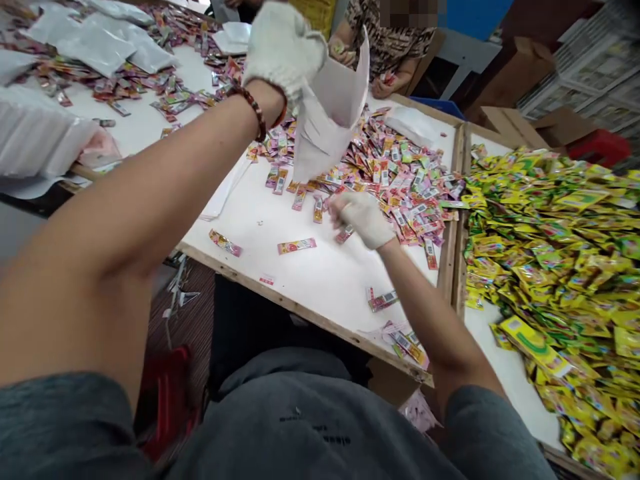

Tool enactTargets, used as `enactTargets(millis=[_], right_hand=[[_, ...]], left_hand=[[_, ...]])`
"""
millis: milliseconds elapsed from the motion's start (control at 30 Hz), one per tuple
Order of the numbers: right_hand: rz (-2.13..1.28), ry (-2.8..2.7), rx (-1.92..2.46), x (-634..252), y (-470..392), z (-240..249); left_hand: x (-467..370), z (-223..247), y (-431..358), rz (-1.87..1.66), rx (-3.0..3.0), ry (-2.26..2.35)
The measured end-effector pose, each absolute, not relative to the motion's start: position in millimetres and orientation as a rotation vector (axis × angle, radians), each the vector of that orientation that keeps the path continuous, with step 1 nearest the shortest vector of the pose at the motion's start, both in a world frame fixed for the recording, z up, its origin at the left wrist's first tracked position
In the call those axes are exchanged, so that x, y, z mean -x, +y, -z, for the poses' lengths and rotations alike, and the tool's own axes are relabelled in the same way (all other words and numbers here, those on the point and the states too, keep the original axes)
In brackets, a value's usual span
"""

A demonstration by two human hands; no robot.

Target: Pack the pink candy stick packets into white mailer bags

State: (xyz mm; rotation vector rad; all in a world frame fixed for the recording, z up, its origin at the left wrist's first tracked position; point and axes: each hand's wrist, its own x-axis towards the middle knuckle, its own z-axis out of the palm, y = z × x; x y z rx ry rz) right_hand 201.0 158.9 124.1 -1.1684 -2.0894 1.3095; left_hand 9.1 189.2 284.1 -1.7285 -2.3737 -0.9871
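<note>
A white work surface (325, 283) rimmed with bare wood meets a second white table (515, 370) along its right edge. Below its near left corner, a red plastic stool (167, 400) stands over dark striped flooring (200, 310). Past the far right corner are cardboard boxes (525, 70), white crates (600, 73) and a blue panel (470, 17).

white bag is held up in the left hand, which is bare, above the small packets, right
Not quite: the left hand isn't bare; the head view shows it in a white glove. It does hold the white bag up above the small packets.
</note>
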Motion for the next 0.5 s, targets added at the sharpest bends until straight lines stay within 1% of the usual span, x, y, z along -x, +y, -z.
enactTargets(millis=[33, 100, 167, 200, 267, 367, 433, 500], right_hand=[[-1.183, -2.364, 1.153, -187, 150, -102], [-0.809, -2.825, 1.153, -160, 133, -62], [-0.563, -2.988, 1.227, -145, 120, -34], [-0.52, -3.002, 1.285, -144, 116, -25], [-0.558, -2.959, 1.379, -156, 110, -14], [-0.725, -2.821, 1.484, -206, 100, -7], [-0.928, -2.596, 1.628, -247, 88, -3], [-1.157, -2.246, 1.737, -281, 73, 1]], left_hand=[[-5, -291, 188, 0.857, 1.712, -2.32], [-2, -294, 178, 0.753, 1.791, -2.215], [-6, -280, 160, 0.719, 1.979, -2.111], [-11, -266, 150, 0.709, 2.08, -2.072], [-21, -222, 127, 0.626, 2.234, -2.09], [-34, -136, 96, 0.226, 2.493, -2.167], [-35, -82, 81, 0.037, 2.598, -2.181], [-32, -44, 73, 0.081, 2.628, -2.169]])
